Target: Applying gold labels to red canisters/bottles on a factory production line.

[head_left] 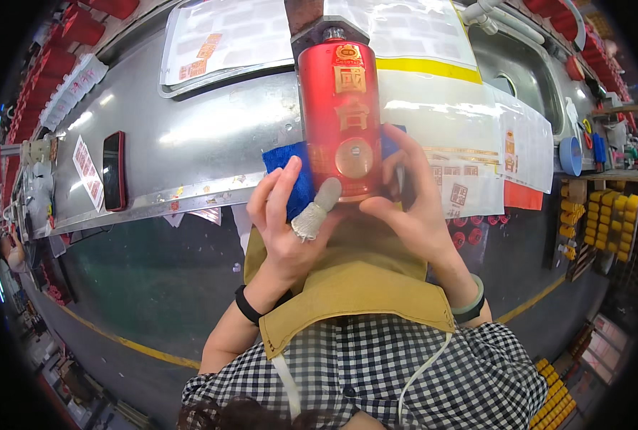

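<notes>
A glossy red bottle [339, 132] with gold lettering and a round gold medallion lies on the bench, its silver cap [334, 33] against a dark metal bracket [306, 32] at the far end. Blue cloth [299, 192] shows on both sides of its lower part. My left hand [283, 226] grips the bottle's lower left, its thumb, in a whitish fabric finger cover [317, 209], resting on the base end. At the lower right my right hand [420, 215] curls round the bottle, thumb along the base edge. The undersides of both grips are hidden.
Left on the metal bench [211, 154] lie a phone [114, 170] and a label sheet [87, 172]. Printed sheets [469, 186] cover the right side, before a sink [516, 68]. A blue bowl [570, 155] and racks of yellow pieces [611, 223] stand further right.
</notes>
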The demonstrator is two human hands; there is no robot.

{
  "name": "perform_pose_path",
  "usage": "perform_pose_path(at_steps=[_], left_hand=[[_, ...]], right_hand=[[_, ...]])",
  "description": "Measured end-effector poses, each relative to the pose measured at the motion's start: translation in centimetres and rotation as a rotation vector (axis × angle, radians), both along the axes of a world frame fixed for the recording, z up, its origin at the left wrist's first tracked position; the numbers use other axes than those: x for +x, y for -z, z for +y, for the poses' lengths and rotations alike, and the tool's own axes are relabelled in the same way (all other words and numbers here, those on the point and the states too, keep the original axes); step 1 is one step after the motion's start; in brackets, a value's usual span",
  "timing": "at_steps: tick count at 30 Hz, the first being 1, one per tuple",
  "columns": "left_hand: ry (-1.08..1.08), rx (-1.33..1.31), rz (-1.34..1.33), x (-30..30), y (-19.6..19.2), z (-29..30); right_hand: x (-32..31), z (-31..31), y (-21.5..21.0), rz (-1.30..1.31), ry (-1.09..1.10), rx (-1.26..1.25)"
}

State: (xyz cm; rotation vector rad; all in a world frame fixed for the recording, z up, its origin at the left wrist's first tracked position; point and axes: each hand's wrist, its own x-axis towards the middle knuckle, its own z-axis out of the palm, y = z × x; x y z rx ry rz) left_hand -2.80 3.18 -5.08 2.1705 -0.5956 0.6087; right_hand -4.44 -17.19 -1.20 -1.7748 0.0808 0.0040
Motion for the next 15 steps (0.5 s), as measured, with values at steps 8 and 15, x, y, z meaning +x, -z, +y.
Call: perform_pose_path(at_steps=[8,15], left_hand=[[0.01,0.138,-0.204,0.6,-0.4,-0.9],[0.277,-0.37,0.315,2.2,-1.2,-0.4]], right_hand=[[-0.1,-1.4,-0.4,0.021,-0.021,0.356],[0.2,-2.1,0.0,0.005,0.145,0.353]])
